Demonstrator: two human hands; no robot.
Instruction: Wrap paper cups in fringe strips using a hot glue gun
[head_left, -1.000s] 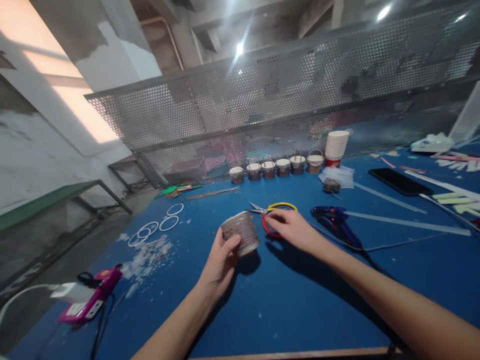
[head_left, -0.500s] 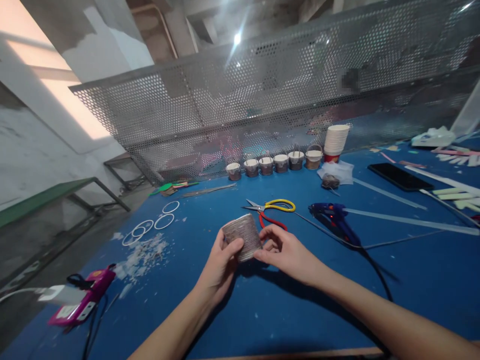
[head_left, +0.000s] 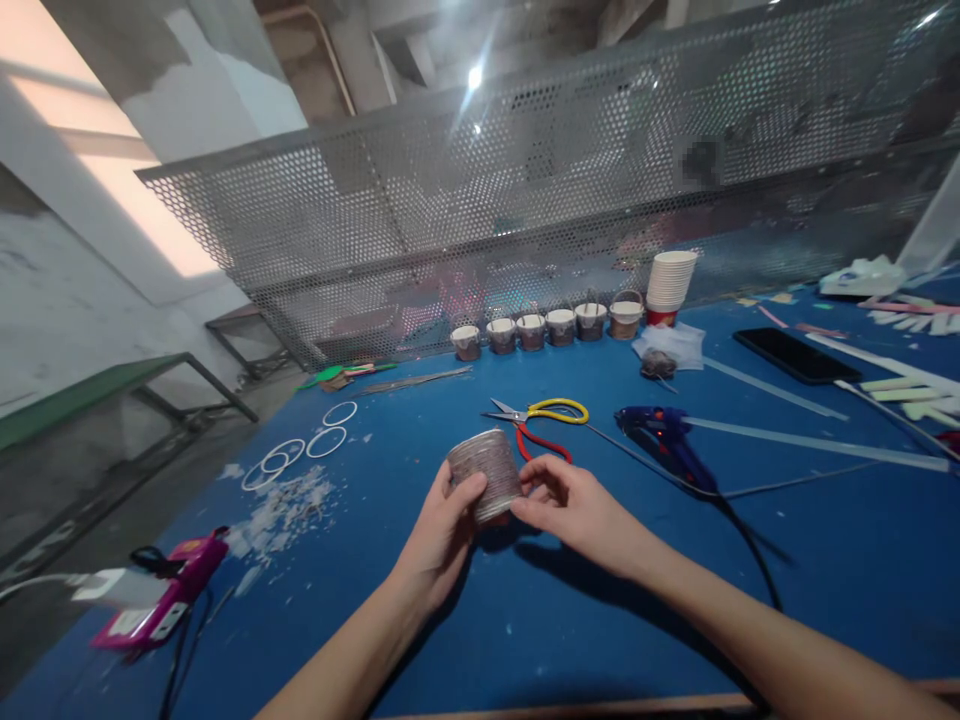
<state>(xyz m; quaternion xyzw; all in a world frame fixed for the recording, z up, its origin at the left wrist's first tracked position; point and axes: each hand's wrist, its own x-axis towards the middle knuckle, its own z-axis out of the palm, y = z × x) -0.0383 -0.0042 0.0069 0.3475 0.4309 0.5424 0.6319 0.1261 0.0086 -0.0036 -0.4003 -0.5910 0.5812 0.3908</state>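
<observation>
A cup-shaped piece wound with grey-brown cord [head_left: 491, 470] is held tilted above the blue tabletop, near the middle of the view. My left hand [head_left: 450, 520] wraps round its left side, the thumb pressed across the wound cord. On the right, my right hand [head_left: 566, 505] has its fingers curled and its thumb at the lower right edge of the cup. Just beyond the cup lie open scissors [head_left: 559, 408] with one yellow and one red handle. A blue glue gun [head_left: 667, 435] rests to the right of them.
Several cord-wrapped cups [head_left: 561, 328] stand in a row by the perforated metal panel [head_left: 420, 220], beside stacked paper cups [head_left: 670, 285]. White rings [head_left: 328, 441], white scraps [head_left: 289, 515] and a pink power strip [head_left: 169, 600] lie left. A phone [head_left: 795, 355] lies right.
The held cup has turned very slightly and shifted a little to the right within my hands. Otherwise the scene stays the same apart from a small camera shift.
</observation>
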